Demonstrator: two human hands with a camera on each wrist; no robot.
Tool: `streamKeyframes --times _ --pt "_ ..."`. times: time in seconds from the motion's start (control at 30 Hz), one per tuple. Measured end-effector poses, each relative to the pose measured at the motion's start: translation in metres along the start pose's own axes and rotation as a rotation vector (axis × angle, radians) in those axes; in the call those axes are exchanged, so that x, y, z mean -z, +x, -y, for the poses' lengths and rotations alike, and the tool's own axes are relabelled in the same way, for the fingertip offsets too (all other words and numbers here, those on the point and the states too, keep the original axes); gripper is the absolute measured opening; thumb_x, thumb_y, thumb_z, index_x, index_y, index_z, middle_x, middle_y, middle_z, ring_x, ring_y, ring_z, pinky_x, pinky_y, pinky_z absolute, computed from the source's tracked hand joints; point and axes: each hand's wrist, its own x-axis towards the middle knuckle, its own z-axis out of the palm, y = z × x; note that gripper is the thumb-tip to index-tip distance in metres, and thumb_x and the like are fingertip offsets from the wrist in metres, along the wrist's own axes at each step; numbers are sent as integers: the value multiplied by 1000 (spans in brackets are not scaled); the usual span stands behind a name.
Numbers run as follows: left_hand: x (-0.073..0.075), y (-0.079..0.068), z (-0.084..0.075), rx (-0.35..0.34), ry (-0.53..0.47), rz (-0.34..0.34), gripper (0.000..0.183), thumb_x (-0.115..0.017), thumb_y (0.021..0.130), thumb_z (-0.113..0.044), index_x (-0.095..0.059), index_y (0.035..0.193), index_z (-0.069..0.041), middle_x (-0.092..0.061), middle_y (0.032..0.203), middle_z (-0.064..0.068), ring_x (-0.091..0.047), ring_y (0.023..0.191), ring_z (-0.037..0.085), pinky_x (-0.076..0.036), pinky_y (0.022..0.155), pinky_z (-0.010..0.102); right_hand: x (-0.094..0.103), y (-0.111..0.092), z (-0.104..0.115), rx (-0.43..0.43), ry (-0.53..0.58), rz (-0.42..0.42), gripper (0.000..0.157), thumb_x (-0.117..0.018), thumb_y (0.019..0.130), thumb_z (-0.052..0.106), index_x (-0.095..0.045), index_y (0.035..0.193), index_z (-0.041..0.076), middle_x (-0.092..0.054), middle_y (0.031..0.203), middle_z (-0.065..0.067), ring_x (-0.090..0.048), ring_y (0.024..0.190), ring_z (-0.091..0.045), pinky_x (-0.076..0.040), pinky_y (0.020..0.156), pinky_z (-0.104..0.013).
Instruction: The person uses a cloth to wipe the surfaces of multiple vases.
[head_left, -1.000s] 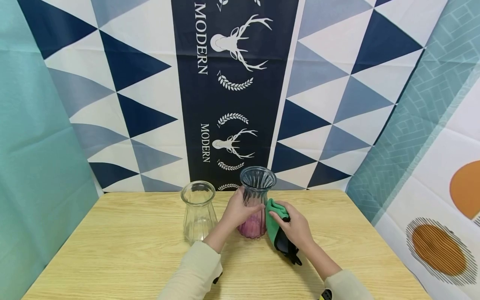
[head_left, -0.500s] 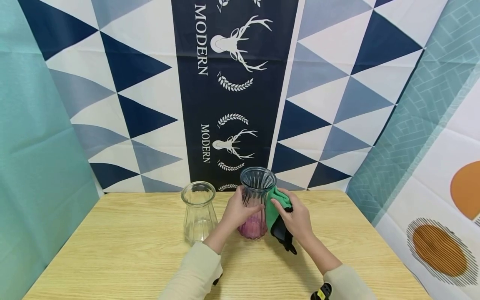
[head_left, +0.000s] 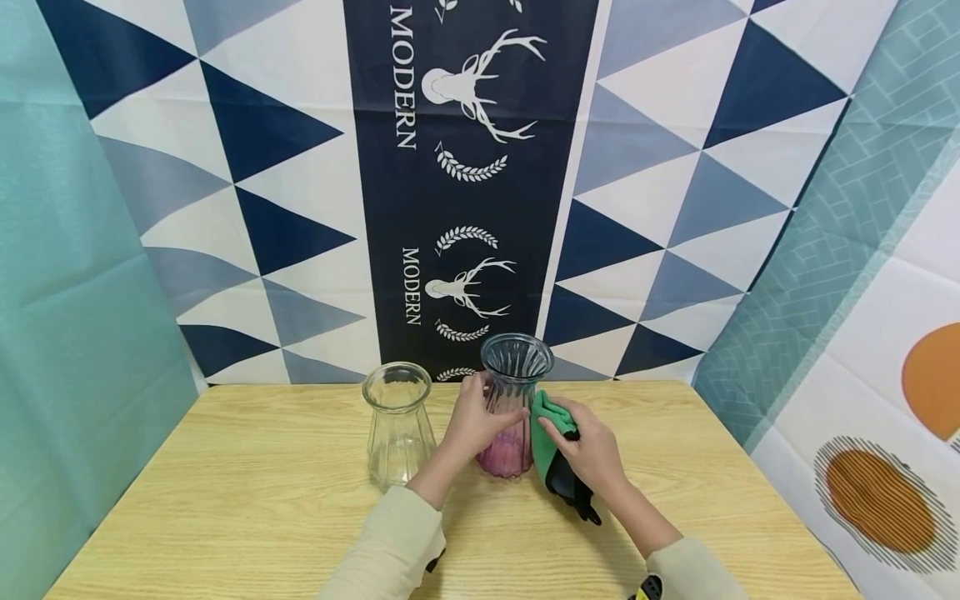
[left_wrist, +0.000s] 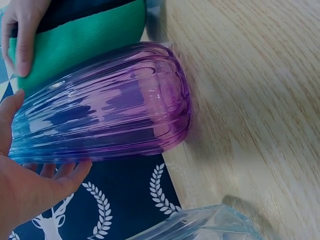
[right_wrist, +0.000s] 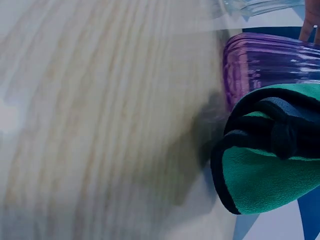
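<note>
A ribbed glass vase [head_left: 507, 446], blue at the flared rim and fading to pink-purple at the base, stands upright on the table. My left hand [head_left: 476, 419] grips it round the middle from the left, thumb across the front. My right hand [head_left: 592, 444] holds a green cleaning cloth [head_left: 550, 429] with black edging against the vase's right side. In the left wrist view the cloth [left_wrist: 95, 40] lies flat along the purple glass. The right wrist view shows its folded lower end [right_wrist: 270, 175] hanging beside the vase [right_wrist: 260, 65]; the right hand is out of that view.
A clear glass vase [head_left: 397, 442] stands upright to the left, close to my left forearm. The wooden table [head_left: 247, 483] backs onto a patterned cloth wall [head_left: 300, 250], with a teal curtain [head_left: 82, 317] at the left and another hanging [head_left: 855, 375] at the right.
My right hand slid the cloth up the vase's side by half a second ago, then back down to about where it was. The left hand and both vases have stayed put.
</note>
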Motion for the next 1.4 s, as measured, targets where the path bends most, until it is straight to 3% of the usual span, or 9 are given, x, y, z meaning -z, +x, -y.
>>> streamKeyframes --times 0.23,0.6,0.87,1.17,1.4 --pt "1 0 -1 9 12 11 78 -78 73 -35 -44 134 -2 -47 125 15 -49 118 29 -42 102 46 -1 -8 -6 -67 -20 98 36 -72 81 22 -63 114 9 -68 107 -11 -66 91 -24 -55 70 -39" --pt "2 2 0 -34 51 20 77 -78 72 -29 -44 133 3 -51 123 19 -52 116 32 -44 101 46 3 8 1 27 60 -88 43 -75 77 13 -62 117 6 -67 106 -15 -65 90 -29 -55 66 -42" --pt "2 2 0 -43 31 37 75 -78 72 -26 -43 134 -1 -54 128 18 -52 120 31 -43 102 45 3 10 4 65 73 -120 44 -77 74 11 -63 115 6 -67 105 -14 -65 92 -29 -55 68 -42" --pt "3 2 0 -1 0 57 79 -77 72 -26 -37 136 -1 -53 132 19 -50 124 30 -41 104 44 0 0 -5 67 16 -47 41 -78 73 12 -64 111 6 -68 102 -12 -66 88 -26 -56 66 -39" --pt "4 0 0 -9 -4 58 79 -77 73 -26 -37 136 -1 -53 132 20 -49 124 31 -41 105 44 -3 -11 -12 24 -27 31 38 -77 75 17 -64 110 8 -68 102 -10 -67 87 -23 -56 67 -38"
